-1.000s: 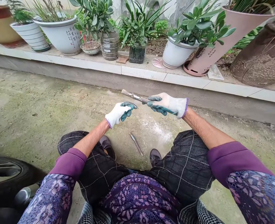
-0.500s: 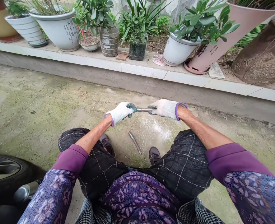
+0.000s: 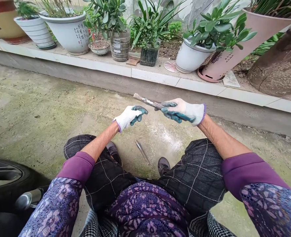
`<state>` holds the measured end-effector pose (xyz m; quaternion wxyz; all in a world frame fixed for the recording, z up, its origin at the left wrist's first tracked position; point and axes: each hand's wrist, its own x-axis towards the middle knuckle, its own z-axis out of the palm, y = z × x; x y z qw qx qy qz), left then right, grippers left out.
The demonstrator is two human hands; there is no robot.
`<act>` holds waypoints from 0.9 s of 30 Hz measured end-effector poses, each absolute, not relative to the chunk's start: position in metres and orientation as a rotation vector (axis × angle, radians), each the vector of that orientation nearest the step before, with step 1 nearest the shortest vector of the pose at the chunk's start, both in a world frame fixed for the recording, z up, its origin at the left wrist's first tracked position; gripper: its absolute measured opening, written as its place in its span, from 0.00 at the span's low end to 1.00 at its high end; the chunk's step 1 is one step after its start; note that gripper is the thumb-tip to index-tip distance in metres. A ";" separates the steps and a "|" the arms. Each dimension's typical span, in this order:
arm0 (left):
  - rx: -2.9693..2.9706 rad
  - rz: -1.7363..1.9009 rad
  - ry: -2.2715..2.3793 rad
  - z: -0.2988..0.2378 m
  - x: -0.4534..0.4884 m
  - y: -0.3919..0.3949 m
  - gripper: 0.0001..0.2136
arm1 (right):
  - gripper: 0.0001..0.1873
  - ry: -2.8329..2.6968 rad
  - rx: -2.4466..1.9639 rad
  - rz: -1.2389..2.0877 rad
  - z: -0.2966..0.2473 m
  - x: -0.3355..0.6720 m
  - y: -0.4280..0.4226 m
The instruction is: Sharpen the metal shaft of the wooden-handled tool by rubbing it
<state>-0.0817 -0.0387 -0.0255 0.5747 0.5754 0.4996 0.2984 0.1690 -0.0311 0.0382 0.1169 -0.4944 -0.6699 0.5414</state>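
My right hand (image 3: 176,110), in a white glove with a green-coated palm, is closed around a slim metal rod (image 3: 147,101). The rod slants up to the left, with a shiny band along its middle and a pale, blunt far end; the fingers hide its near end. My left hand (image 3: 133,117), gloved alike, hangs just below and left of the rod without touching it. Its fingers are loosely bent and apart, and I see nothing in them. On the concrete between my shoes lies a second, similar rod (image 3: 142,152).
White powder (image 3: 169,140) is scattered on the concrete ground (image 3: 37,98). Ahead runs a low tiled ledge (image 3: 150,75) bearing several potted plants, among them a white pot (image 3: 191,57) and a tall pink pot (image 3: 230,56). A car wheel (image 3: 9,177) and an exhaust pipe (image 3: 28,199) stand close on my left.
My left hand has let go of the rod. The right hand has turned and lifted it slightly, so its free end now points up and left. The rod on the ground has not moved.
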 end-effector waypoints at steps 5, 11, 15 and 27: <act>1.537 0.612 1.290 -0.008 -0.085 -0.042 0.09 | 0.25 -2.259 -1.375 1.911 0.033 0.178 -0.034; 1.609 0.499 1.394 -0.001 -0.072 -0.049 0.05 | 0.13 -2.632 -1.777 1.260 0.016 0.169 -0.030; 1.512 0.566 1.369 -0.013 -0.068 -0.047 0.08 | 0.12 -2.596 -1.768 0.812 0.017 0.161 -0.023; 1.217 0.836 1.117 -0.009 -0.077 -0.040 0.11 | 0.16 -1.806 -1.585 1.327 0.034 0.155 -0.024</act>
